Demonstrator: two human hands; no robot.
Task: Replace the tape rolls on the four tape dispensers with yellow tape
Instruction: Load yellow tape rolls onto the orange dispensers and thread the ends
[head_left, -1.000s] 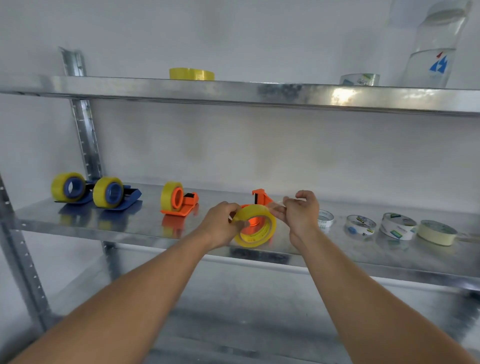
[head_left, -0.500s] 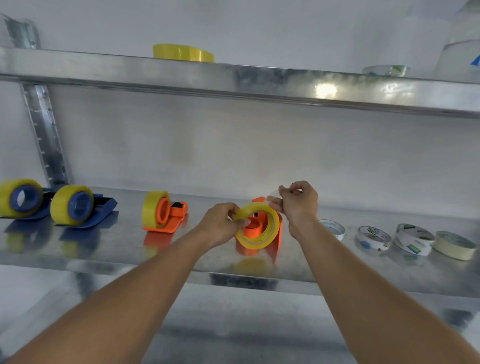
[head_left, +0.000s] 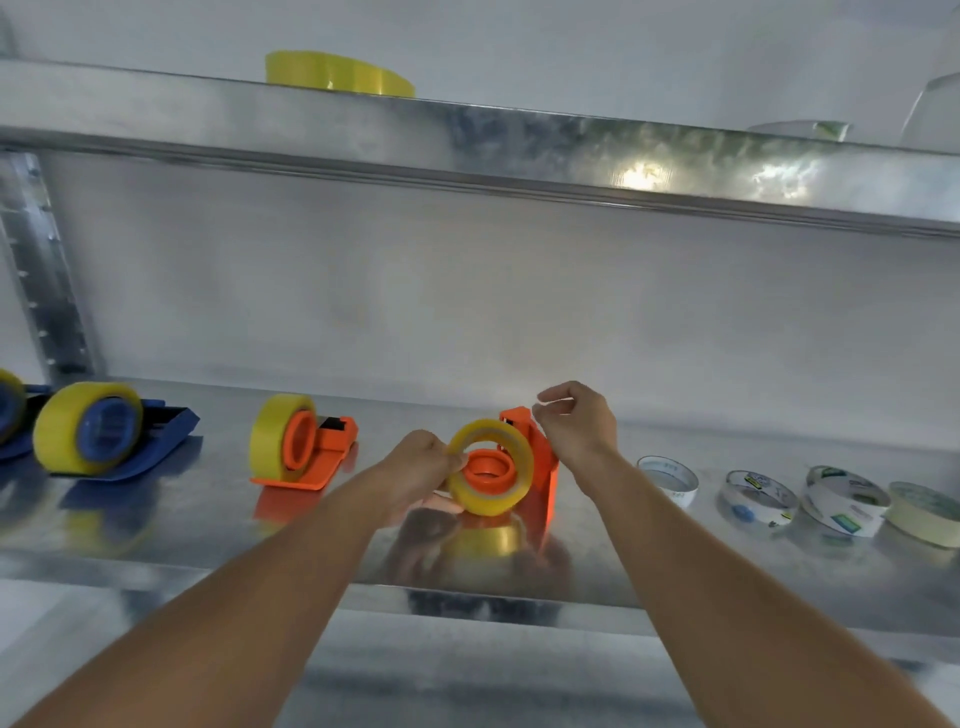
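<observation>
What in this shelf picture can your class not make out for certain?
- Far-left blue dispenser, head view: cut off by the frame's left edge.
- Labels on the white rolls: too small to read.
- Tape end in the right hand: blurred, fingers hide it.
- Container top right: cut off.

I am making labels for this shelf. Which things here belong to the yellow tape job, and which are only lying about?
Belong to the job:
- yellow roll held by left hand
- orange dispenser behind it
- loaded orange dispenser
- blue dispenser
- spare yellow rolls on upper shelf
- right hand

Lying about:
- white and clear rolls
- cream roll
</observation>
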